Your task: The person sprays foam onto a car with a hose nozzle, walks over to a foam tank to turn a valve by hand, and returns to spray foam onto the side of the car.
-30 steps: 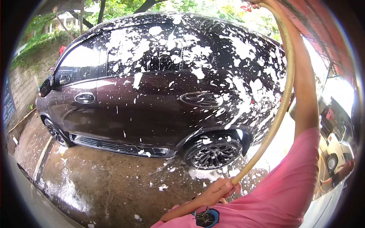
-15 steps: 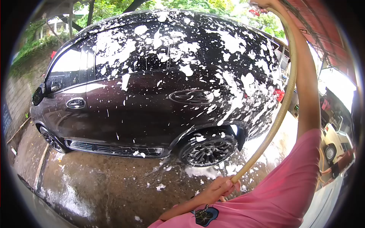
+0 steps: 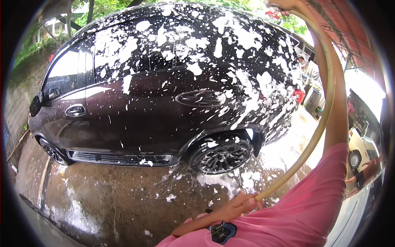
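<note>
My raised right hand (image 3: 288, 5), partly cut off at the top edge, is closed around the upper end of a yellowish hose (image 3: 306, 154), where a small red fitting (image 3: 272, 15) shows. From there the hose curves down past my forearm. Low in front of my pink shirt, my left hand (image 3: 242, 204) grips the hose's lower stretch. Beyond my hands stands a dark maroon van (image 3: 135, 111), its side and rear windows spattered with white foam (image 3: 247, 35). Foam also dots its rear wheel (image 3: 222, 156). Neither hand touches the van.
Wet concrete (image 3: 119, 193) with foam blobs lies below the van. A block wall (image 3: 18, 96) stands at left. Toward the right are a red container (image 3: 299, 96), a metal drum (image 3: 312, 99), a cream vehicle (image 3: 362, 150) and a partly visible person (image 3: 366, 173).
The view has shifted slightly, so the van sits further left and higher. The hose's curve has moved right against my raised arm. More foam appears on the rear window, and both hands keep their grip.
</note>
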`<action>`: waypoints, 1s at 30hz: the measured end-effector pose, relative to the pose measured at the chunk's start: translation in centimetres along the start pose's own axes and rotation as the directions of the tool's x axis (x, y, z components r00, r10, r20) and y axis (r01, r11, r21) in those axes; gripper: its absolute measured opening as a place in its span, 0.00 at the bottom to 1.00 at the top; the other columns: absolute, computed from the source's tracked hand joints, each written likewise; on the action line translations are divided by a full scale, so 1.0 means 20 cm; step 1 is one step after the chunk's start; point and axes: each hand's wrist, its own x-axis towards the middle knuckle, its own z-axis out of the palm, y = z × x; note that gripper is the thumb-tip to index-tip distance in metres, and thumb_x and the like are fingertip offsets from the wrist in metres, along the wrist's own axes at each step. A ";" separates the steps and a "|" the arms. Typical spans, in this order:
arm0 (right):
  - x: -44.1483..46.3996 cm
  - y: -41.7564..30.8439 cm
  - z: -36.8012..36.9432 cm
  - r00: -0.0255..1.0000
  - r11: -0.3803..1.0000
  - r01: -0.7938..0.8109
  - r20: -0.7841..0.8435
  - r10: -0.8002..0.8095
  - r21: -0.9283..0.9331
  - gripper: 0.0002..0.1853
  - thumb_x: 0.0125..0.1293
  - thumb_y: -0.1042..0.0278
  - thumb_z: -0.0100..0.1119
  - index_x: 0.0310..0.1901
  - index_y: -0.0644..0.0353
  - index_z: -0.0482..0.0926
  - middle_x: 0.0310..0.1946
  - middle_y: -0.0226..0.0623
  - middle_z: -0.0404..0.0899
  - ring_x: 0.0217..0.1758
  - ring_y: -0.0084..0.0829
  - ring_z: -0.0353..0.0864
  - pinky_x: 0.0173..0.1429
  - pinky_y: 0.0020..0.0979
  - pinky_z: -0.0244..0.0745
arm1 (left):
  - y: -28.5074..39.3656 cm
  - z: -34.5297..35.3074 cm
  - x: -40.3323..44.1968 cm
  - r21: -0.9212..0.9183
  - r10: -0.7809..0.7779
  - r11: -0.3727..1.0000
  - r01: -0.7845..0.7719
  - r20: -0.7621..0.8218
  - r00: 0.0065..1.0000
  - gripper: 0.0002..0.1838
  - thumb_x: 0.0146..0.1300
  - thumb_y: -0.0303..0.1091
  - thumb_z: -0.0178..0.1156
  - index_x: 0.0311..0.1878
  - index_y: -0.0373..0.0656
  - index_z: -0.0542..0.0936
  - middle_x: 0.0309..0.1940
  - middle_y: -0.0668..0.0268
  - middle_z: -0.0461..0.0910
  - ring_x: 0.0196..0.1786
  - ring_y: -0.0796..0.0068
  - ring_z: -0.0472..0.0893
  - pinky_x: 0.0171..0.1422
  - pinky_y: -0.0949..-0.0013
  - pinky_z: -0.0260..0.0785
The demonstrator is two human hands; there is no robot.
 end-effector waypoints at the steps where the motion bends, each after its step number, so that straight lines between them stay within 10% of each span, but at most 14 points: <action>1: 0.00 -0.01 0.03 1.000 1.000 0.005 0.011 -0.005 0.013 0.14 0.63 0.56 0.44 0.42 0.57 0.69 0.13 0.30 0.69 0.08 0.19 0.64 0.10 0.21 0.57 | -0.01 0.00 0.00 0.059 -0.026 0.998 0.025 0.008 1.000 0.25 0.65 0.53 0.39 0.36 0.38 0.74 0.13 0.73 0.59 0.17 0.82 0.58 0.23 0.75 0.51; 5: -0.04 -0.08 0.18 0.996 0.995 -0.009 0.089 0.001 0.095 0.15 0.63 0.55 0.43 0.43 0.56 0.68 0.12 0.29 0.68 0.07 0.18 0.63 0.08 0.19 0.56 | -0.06 -0.01 0.00 0.306 0.009 0.952 -0.013 0.013 1.000 0.21 0.67 0.46 0.39 0.39 0.37 0.73 0.19 0.69 0.64 0.23 0.77 0.63 0.29 0.73 0.58; 8: 0.12 0.21 0.45 0.907 0.964 -0.096 0.421 -0.019 0.250 0.19 0.63 0.50 0.44 0.44 0.58 0.68 0.11 0.29 0.69 0.04 0.16 0.60 0.07 0.18 0.53 | -0.23 -0.03 0.05 0.227 -0.049 0.974 0.012 0.156 0.986 0.20 0.67 0.46 0.38 0.44 0.39 0.71 0.20 0.67 0.61 0.25 0.78 0.62 0.31 0.71 0.56; 16: -0.33 0.16 1.07 0.758 0.947 -0.224 0.652 0.021 0.230 0.15 0.63 0.56 0.45 0.41 0.60 0.69 0.17 0.30 0.68 0.07 0.17 0.60 0.07 0.20 0.56 | -0.24 -0.07 -0.03 0.136 -0.136 0.985 0.103 0.263 0.955 0.22 0.66 0.48 0.39 0.40 0.37 0.72 0.21 0.64 0.68 0.24 0.76 0.67 0.30 0.71 0.61; 19: -0.42 0.39 1.28 0.760 0.853 -0.354 0.649 0.022 0.385 0.13 0.63 0.59 0.44 0.41 0.58 0.70 0.16 0.28 0.66 0.05 0.17 0.59 0.07 0.20 0.53 | -0.31 -0.11 -0.10 0.095 -0.238 0.970 0.225 0.166 0.957 0.19 0.65 0.45 0.40 0.40 0.38 0.72 0.18 0.68 0.67 0.22 0.77 0.65 0.29 0.70 0.60; 22: -0.58 0.83 1.79 0.932 0.815 -0.270 0.352 0.087 0.513 0.12 0.63 0.59 0.42 0.42 0.55 0.70 0.16 0.28 0.70 0.11 0.17 0.64 0.09 0.18 0.53 | -0.42 -0.16 -0.19 0.215 -0.006 0.977 -0.002 0.037 0.999 0.19 0.62 0.45 0.42 0.35 0.38 0.74 0.18 0.68 0.67 0.21 0.80 0.65 0.25 0.73 0.57; 29: -1.28 0.20 1.91 0.693 0.421 -0.716 0.640 0.333 0.557 0.13 0.61 0.57 0.42 0.35 0.55 0.72 0.16 0.27 0.71 0.10 0.15 0.58 0.11 0.16 0.47 | -0.46 -0.36 -0.56 0.191 -0.107 0.971 0.146 -0.200 0.974 0.28 0.59 0.58 0.42 0.30 0.40 0.76 0.14 0.71 0.65 0.19 0.80 0.65 0.24 0.75 0.53; 30: -1.34 0.17 1.94 0.710 0.333 -0.692 0.687 0.154 0.641 0.13 0.62 0.58 0.41 0.34 0.57 0.73 0.16 0.28 0.71 0.09 0.14 0.58 0.10 0.15 0.45 | -0.45 -0.37 -0.61 0.182 -0.082 0.975 0.125 -0.224 0.971 0.31 0.58 0.62 0.40 0.30 0.40 0.76 0.13 0.71 0.64 0.17 0.79 0.64 0.24 0.74 0.53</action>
